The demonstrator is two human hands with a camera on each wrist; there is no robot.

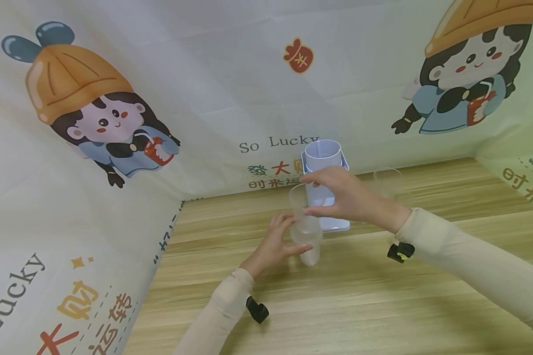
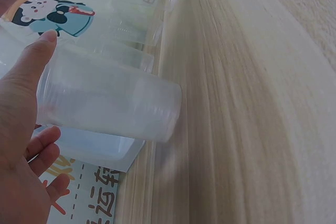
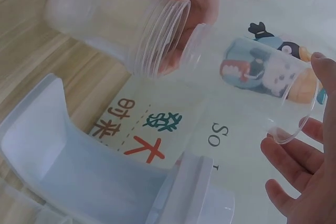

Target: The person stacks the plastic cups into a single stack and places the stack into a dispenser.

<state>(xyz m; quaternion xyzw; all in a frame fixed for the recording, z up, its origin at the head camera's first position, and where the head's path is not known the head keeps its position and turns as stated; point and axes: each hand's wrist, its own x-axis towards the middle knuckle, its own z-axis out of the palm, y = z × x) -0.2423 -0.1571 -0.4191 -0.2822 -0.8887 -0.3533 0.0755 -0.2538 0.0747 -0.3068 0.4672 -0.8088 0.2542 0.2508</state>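
Observation:
My left hand (image 1: pixel 276 241) grips a stack of clear plastic cups (image 3: pixel 107 22) near its rims, thumb on one side and fingers on the other. The stack stands about upright over the table in the head view. Just above it, my right hand (image 1: pixel 353 196) holds a single clear plastic cup (image 3: pixel 236 74) by the rim between thumb and fingers. This cup's bottom is close to the stack's mouth; in the right wrist view a small gap shows between them. Right behind both hands stands a pale blue-white cup holder (image 1: pixel 323 152) with an open round tube on top.
Another clear cup (image 1: pixel 387 178) stands on the wood-grain table (image 1: pixel 337 305) to the right of the holder, partly hidden by my right arm. A printed cloth (image 1: pixel 231 88) rises behind and at both sides. Black wrist devices (image 1: pixel 400 252) sit on both sleeves.

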